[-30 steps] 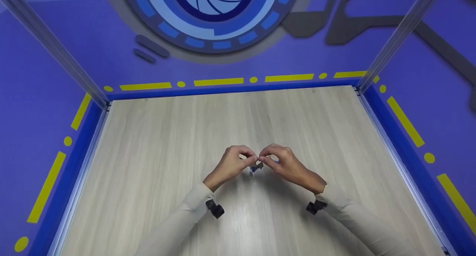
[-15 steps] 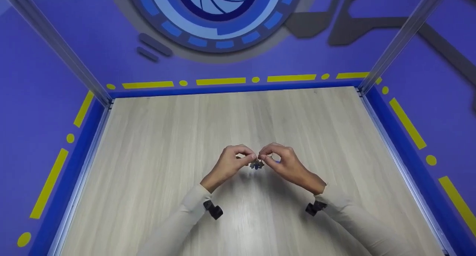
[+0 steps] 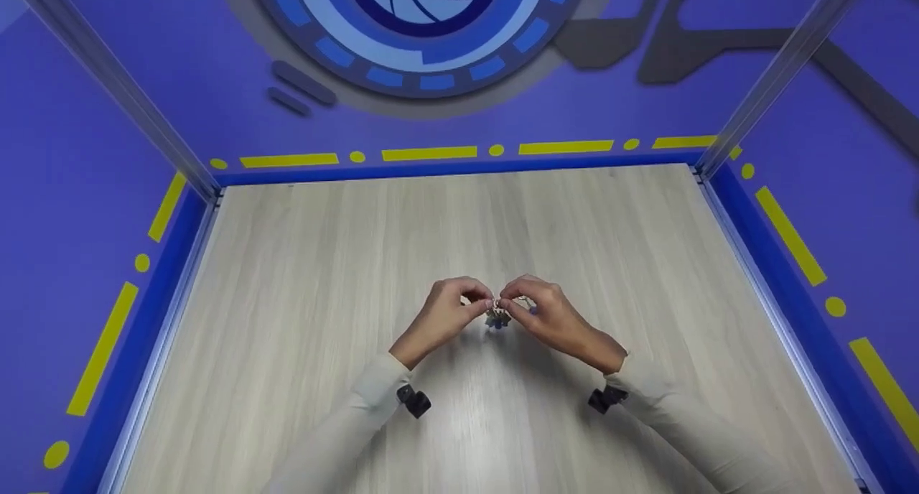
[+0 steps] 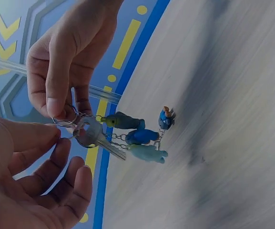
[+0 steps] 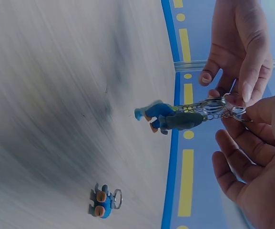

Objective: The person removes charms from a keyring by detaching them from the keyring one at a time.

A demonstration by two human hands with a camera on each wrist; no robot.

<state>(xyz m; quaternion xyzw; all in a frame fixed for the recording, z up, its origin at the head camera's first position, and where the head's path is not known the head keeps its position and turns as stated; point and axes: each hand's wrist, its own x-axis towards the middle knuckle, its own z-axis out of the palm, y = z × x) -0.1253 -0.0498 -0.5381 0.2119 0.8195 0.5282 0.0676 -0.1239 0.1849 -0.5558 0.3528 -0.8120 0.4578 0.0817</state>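
Thumb and fingertips of my left hand (image 3: 446, 309) pinch one side of a metal split ring, close to my right hand (image 3: 563, 320). My right fingers pinch the ring (image 4: 65, 117) from the other side. From the rings dangle a silver key (image 4: 104, 143) and several small animal-shaped charms on short chains: a dark green one (image 4: 123, 120), a blue one (image 4: 142, 137) and a pale green one (image 4: 149, 153). The bunch hangs over the table between both hands. Fingertips partly cover where the rings meet.
Apart from the bunch, a blue and orange figurine keychain (image 5: 103, 202) with its own ring lies on the wooden table (image 3: 344, 264). Blue panels with yellow dashes (image 3: 429, 154) border the table at the back and both sides.
The fingertips of my two hands, almost touching a second ago, now stand slightly apart with the ring showing between them. The hanging charms have swung a little. The head view has shifted slightly.
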